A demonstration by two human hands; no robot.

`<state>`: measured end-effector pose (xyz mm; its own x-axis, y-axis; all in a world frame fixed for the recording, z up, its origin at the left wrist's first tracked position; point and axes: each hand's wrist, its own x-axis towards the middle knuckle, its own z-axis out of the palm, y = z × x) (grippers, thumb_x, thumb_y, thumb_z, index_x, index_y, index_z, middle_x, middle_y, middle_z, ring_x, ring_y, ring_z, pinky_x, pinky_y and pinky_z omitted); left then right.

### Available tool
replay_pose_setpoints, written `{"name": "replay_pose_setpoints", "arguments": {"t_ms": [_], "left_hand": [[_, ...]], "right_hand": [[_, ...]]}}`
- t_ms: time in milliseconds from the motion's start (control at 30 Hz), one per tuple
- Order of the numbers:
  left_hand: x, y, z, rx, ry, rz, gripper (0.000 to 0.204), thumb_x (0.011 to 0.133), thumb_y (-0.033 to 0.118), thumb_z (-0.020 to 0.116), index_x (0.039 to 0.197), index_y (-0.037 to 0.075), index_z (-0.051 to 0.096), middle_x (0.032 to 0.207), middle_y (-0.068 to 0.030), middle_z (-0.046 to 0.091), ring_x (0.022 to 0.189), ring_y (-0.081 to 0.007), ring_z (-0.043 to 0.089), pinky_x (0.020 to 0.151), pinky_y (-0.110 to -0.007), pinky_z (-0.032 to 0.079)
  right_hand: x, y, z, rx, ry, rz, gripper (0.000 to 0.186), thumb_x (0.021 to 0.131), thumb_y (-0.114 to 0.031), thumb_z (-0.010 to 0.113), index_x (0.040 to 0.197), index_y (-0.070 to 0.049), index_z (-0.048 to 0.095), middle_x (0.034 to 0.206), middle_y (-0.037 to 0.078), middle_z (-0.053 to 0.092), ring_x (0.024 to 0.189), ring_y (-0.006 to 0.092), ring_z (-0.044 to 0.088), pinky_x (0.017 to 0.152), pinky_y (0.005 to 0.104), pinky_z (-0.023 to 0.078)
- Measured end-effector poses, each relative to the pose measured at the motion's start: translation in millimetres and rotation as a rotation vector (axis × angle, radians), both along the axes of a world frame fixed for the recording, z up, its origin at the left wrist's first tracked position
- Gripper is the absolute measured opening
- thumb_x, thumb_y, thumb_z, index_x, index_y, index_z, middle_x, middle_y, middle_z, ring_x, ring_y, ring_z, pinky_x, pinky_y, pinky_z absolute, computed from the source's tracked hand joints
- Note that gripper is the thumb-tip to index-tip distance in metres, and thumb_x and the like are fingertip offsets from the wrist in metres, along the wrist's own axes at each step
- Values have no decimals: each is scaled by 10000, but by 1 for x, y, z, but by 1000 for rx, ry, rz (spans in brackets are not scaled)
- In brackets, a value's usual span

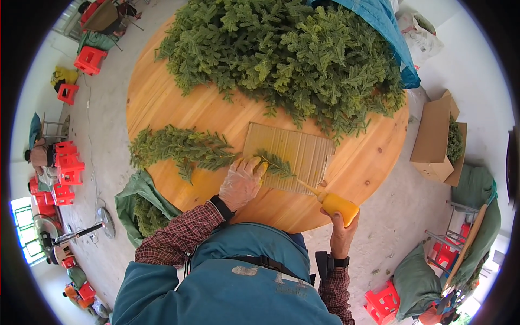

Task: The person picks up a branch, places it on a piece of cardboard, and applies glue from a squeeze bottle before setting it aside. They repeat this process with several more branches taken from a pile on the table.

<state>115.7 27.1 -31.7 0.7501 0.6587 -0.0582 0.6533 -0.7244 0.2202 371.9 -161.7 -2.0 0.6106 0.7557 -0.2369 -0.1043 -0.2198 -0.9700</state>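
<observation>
My left hand (pixel 242 183), in a clear plastic glove with yellow at the fingertips, is closed on a small green fir sprig (pixel 276 164). The sprig lies over a piece of corrugated cardboard (pixel 303 149) on the round wooden table (pixel 374 149). In my right hand (pixel 342 233) is a yellow squeeze bottle (pixel 339 207) with a long thin nozzle. Its nozzle tip points up and left, close to the sprig's outer end; whether they touch I cannot tell. Left of my left hand lies a row of fir sprigs (pixel 176 146).
A large heap of fir branches (pixel 281 54) covers the table's far side, beside a blue sheet (pixel 398 38). A green sack (pixel 135 200) with branches hangs near the left edge. A cardboard box (pixel 433 132) stands right. Red stools (pixel 67 162) and a fan (pixel 105 222) are left.
</observation>
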Motion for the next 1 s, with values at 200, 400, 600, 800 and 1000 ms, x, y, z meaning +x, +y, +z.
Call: {"name": "replay_pose_setpoints", "arguments": {"t_ms": [200, 400, 600, 800, 1000], "left_hand": [[2, 0, 8, -27, -44, 21, 451, 868, 243, 600, 1286, 78, 570, 1320, -142, 515, 1212, -312, 498, 1072, -477, 339], [4, -2, 18, 59, -374, 86, 394, 812, 199, 675, 1194, 130, 602, 1237, -99, 537, 1183, -309, 518, 1031, -472, 360], [22, 6, 18, 83, -423, 106, 356, 809, 200, 700, 1149, 152, 606, 1217, -75, 531, 1208, -301, 512, 1026, -482, 357], [14, -1, 9, 21, -408, -17, 335, 824, 232, 690, 1151, 189, 632, 1233, -81, 541, 1273, -304, 478, 1085, -508, 325], [14, 0, -7, -36, -266, -30, 422, 825, 244, 688, 1241, 232, 621, 1283, -100, 518, 1335, -319, 421, 1076, -541, 323]], "right_hand": [[1, -4, 9, 12, 76, -57, 381, 909, -126, 626, 1220, 3, 448, 1122, 145, 582, 1010, 259, 615, 915, 390, 507], [-1, -2, 18, 115, 182, -30, 465, 934, -260, 658, 1248, 2, 436, 1170, 183, 599, 999, 323, 661, 906, 466, 548], [-5, -1, 20, 126, 206, -36, 476, 935, -284, 657, 1250, 1, 442, 1178, 180, 599, 1024, 320, 654, 895, 471, 554], [3, -4, 19, 124, 196, -15, 475, 936, -288, 655, 1249, 4, 449, 1169, 174, 600, 1043, 317, 646, 878, 477, 561], [5, 1, 10, 12, 85, 39, 390, 885, -165, 630, 1203, -3, 472, 1087, 142, 602, 990, 239, 621, 906, 352, 497]]}}
